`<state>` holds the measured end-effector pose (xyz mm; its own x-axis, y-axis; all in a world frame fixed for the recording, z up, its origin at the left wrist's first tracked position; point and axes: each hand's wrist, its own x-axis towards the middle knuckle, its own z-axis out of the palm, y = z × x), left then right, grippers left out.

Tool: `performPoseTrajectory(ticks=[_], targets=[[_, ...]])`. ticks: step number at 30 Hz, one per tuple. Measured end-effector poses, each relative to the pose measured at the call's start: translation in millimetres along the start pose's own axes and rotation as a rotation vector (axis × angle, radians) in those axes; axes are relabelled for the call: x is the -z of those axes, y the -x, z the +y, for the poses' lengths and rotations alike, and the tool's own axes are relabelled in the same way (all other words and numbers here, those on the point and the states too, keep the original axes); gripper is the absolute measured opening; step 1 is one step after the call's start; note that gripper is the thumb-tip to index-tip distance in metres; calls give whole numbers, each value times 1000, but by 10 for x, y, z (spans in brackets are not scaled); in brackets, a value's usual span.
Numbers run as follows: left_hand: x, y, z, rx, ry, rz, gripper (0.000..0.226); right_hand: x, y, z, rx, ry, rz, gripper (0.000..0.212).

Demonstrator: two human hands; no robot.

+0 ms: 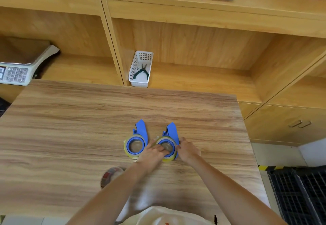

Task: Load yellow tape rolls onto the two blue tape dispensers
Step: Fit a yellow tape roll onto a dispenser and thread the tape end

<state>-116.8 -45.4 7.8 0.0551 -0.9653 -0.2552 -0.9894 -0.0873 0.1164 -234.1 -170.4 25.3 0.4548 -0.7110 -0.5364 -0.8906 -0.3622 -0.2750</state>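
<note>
— Seating that second roll is the step in hand, I'd say. The left dispenser point(139, 133) already carries its yellow tape roll point(135, 147) around the blue hub, lying flat on the wooden table point(70, 118). The right dispenser point(172, 133) sits just beside it, its yellow roll point(166, 148) on the hub under both hands.

— How are the hands placed?

— The left hand point(154, 151) lies over the near-left of the roll, fingers reaching into the hub's centre, pressed down on it rather than wrapped round it. The right hand point(187, 149) has its fingers closed against the roll's right edge and the blue frame there.

— What makes it go well?

— Press evenly so the core slides square down the hub; a tilted roll would likely jam. Steady the frame with the right hand while the left pushes. Then check that the tape's free end faces the blade end, though I can't make out the free end here.
</note>
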Motion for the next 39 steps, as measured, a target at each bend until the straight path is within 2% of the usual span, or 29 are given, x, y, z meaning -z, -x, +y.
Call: performPoseTrajectory(ticks=[2,6,8,15,21,26,31,39], targets=[[-41,45,-54,3,65,48,51,-14,38,-5,31,-49,53,36],[-77,221,-170,92,195,249,65,-41,133,-118,180,-122,224,55],[-47,311,-253,173,271,298,59,-58,160,-208,263,-113,276,58],[9,503,-690,391,395,274,52,-213,170,-537,356,-88,203,53],[-68,646,-1096,504,458,205,49,-351,118,-872,372,-157,94,60],[-82,687,-1310,505,483,145,52,-447,50,-1108,299,-128,45,72],[-105,675,-1586,450,537,142,49,-476,-59,-1314,176,21,39,81],[-158,616,-1866,330,640,124,46,-546,-229,-1495,81,157,10,85]])
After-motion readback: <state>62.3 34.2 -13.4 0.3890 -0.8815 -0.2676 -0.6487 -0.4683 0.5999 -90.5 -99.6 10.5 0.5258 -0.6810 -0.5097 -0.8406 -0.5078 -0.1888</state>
